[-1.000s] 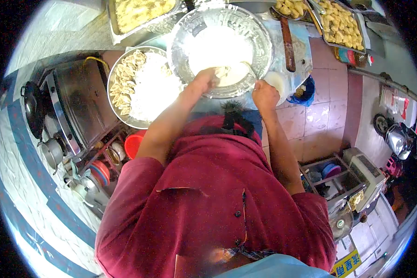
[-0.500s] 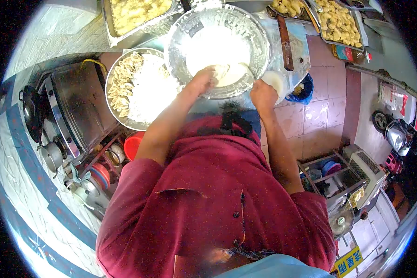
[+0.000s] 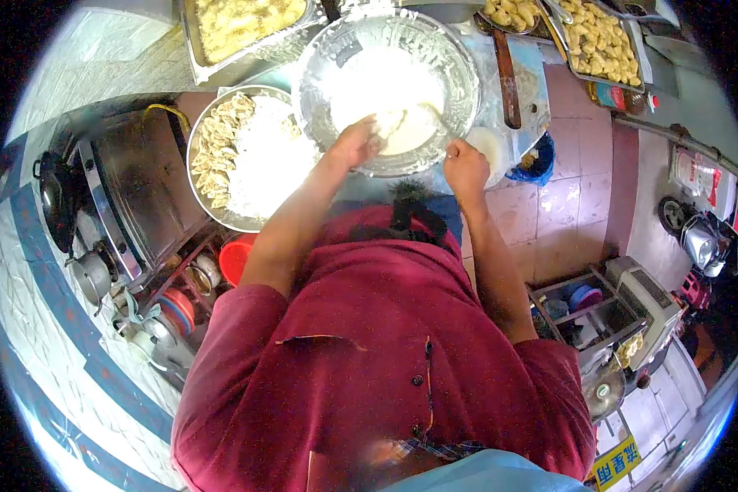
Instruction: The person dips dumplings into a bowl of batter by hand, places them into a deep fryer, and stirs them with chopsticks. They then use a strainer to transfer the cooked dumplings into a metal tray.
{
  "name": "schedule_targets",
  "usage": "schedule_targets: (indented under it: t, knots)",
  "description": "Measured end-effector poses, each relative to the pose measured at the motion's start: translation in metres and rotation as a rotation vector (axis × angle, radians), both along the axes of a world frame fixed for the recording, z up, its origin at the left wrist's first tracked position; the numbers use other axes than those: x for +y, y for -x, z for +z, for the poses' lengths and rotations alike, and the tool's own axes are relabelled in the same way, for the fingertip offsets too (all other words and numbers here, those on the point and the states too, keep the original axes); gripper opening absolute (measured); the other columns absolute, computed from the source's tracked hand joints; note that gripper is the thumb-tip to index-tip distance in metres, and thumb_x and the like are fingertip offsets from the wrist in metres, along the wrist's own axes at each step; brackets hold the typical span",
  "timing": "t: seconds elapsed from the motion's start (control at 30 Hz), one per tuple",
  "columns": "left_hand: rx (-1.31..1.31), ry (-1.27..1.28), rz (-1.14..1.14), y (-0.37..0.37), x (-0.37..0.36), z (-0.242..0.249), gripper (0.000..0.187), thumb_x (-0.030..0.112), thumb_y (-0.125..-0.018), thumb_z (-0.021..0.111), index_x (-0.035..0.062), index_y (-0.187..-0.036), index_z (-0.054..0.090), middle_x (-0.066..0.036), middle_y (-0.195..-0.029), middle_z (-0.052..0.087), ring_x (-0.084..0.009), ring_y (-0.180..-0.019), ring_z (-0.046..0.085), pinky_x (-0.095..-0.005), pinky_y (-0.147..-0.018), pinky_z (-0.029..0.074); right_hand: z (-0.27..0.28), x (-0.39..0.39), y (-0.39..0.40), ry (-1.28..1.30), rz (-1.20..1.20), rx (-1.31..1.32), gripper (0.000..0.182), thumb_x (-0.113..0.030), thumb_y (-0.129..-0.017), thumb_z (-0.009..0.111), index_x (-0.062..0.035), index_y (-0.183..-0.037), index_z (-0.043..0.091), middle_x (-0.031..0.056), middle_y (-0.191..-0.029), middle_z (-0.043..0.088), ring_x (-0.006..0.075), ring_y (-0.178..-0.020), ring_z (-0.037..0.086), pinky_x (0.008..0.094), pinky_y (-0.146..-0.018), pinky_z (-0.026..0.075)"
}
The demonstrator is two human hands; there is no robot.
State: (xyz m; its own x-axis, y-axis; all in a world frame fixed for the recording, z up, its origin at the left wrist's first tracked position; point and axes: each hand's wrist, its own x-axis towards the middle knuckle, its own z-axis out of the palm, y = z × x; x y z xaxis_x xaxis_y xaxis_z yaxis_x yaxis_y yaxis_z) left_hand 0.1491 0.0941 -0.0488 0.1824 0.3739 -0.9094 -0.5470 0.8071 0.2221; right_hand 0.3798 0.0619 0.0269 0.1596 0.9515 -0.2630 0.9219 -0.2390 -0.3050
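Observation:
A large metal bowl [image 3: 457, 82] holds pale batter [image 3: 410, 135], partly washed out by glare. My left hand [image 3: 357, 143] is at the bowl's near left rim, fingers closed and reaching over the batter; what they hold, if anything, is too bright to make out. At the near right rim my right hand [image 3: 466, 169] is closed around the handle of a utensil [image 3: 436, 120] that slants into the batter. To the left of the bowl, a round tray [image 3: 195, 176] carries folded pale pieces [image 3: 216, 156] and a glaring white area.
Food trays stand at the back left [image 3: 190, 41] and back right [image 3: 603, 41]. A long brown-handled tool [image 3: 507, 82] lies right of the bowl. Below it are a small white container [image 3: 488, 146] and a blue-lined bin [image 3: 536, 162]. A red basin [image 3: 236, 259] sits low left.
The utensil has shifted slightly in the batter, and my right hand has moved a little with it. My left hand stays at nearly the same place on the rim.

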Motion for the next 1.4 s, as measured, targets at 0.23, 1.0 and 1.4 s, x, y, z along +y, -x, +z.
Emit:
schedule_targets:
  t: [0.23, 1.0, 1.4]
  knots:
    - [-0.218, -0.029, -0.013, 0.011, -0.005, 0.015, 0.026, 0.02, -0.104, 0.047, 0.0154, -0.128, 0.056, -0.006, -0.095, 0.056, -0.0129, -0.06, 0.046, -0.0235, -0.049, 0.04, -0.077, -0.013, 0.009, 0.187, -0.081, 0.562, 0.024, -0.022, -0.084, 0.063, -0.0058, -0.096, 0.075, 0.0197, -0.088, 0.069, 0.0355, -0.079, 0.066, 0.0449, -0.074, 0.051]
    - [0.847, -0.621, -0.121, 0.328, 0.192, 0.084, 0.02, 0.022, -0.093, 0.051, 0.0033, -0.089, 0.057, -0.007, -0.065, 0.055, -0.0198, -0.053, 0.051, -0.0382, -0.044, 0.037, -0.035, -0.024, -0.021, 0.229, -0.299, 0.842, 0.019, -0.014, -0.087, 0.061, -0.001, -0.085, 0.074, -0.0017, -0.063, 0.053, 0.0077, -0.056, 0.045, 0.0237, -0.053, 0.033]
    - [0.972, -0.751, -0.4, 0.109, 0.051, 0.123, 0.054, 0.015, -0.09, 0.055, 0.0044, -0.142, 0.05, -0.02, -0.107, 0.071, -0.0238, -0.081, 0.067, -0.0357, -0.075, 0.053, -0.025, -0.022, 0.001, -0.18, 0.513, -0.142, 0.016, -0.01, -0.08, 0.059, -0.0062, -0.094, 0.068, 0.0126, -0.082, 0.068, 0.0308, -0.076, 0.068, 0.0426, -0.069, 0.056]
